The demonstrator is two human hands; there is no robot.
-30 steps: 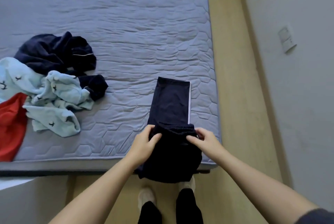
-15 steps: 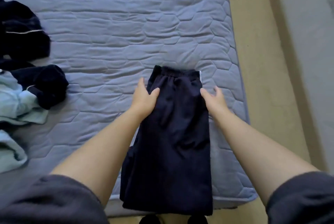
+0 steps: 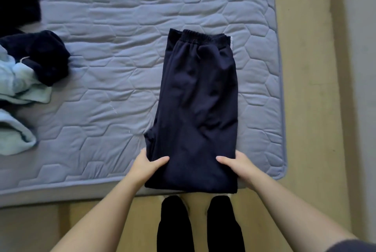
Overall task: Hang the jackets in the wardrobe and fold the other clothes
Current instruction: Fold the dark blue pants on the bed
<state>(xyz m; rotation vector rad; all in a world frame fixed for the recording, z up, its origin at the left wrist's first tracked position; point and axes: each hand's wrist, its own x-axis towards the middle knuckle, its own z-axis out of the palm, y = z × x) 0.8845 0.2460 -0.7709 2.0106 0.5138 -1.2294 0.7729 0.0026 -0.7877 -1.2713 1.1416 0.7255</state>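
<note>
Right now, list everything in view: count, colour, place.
mattress: one, grey-blue, quilted, fills most of view.
navy trousers: one, white side stripe, folded on the mattress's near right corner.
dark fleece garment: count unclear, navy, crumpled at left edge.
pale blue garment: count unclear, left edge, beside the fleece.
floor: one, tan, right of mattress.
legs: two, black, below the mattress edge.
left hand: grips trousers' near left edge.
right hand: grips trousers' near right edge.

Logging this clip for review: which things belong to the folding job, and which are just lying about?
Job: navy trousers, gripped by left hand and right hand; dark garment and light blue garment, waiting unfolded.
Lying about: mattress, floor.
</note>
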